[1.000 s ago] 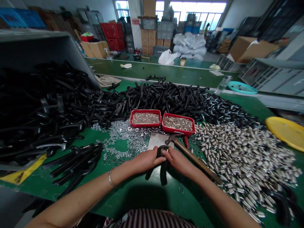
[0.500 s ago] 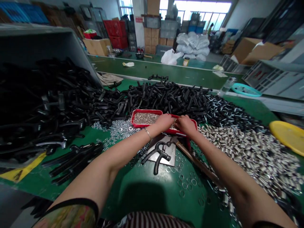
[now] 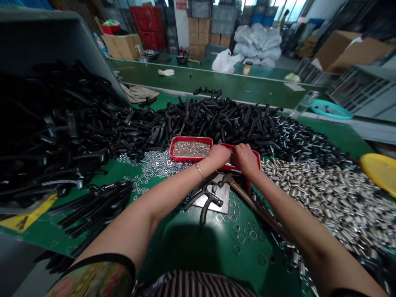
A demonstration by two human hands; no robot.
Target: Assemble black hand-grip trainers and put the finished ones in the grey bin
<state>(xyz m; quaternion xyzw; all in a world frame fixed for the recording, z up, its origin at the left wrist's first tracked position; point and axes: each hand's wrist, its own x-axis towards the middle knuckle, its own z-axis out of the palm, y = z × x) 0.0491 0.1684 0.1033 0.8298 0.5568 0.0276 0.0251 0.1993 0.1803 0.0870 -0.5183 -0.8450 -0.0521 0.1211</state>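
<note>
My left hand (image 3: 219, 155) and my right hand (image 3: 246, 159) are side by side over the right red tray (image 3: 257, 156), which holds small metal parts. The fingers of both curl down into the tray and their tips are hidden. A second red tray (image 3: 191, 148) of small metal parts sits just left of them. Below my wrists a black hand-grip piece (image 3: 206, 199) lies on a small metal plate (image 3: 223, 194). A hammer (image 3: 247, 202) with a wooden handle lies under my right forearm.
Heaps of black plastic handles (image 3: 77, 128) cover the left and back of the green table (image 3: 185, 243). Silver cylinders (image 3: 324, 194) are piled at the right, washers (image 3: 151, 165) are scattered left of the trays. A yellow dish (image 3: 379, 171) sits far right.
Both hands let go of the black grip piece, left it on the metal plate and reached forward into the right red tray. The view tilted down a little.
</note>
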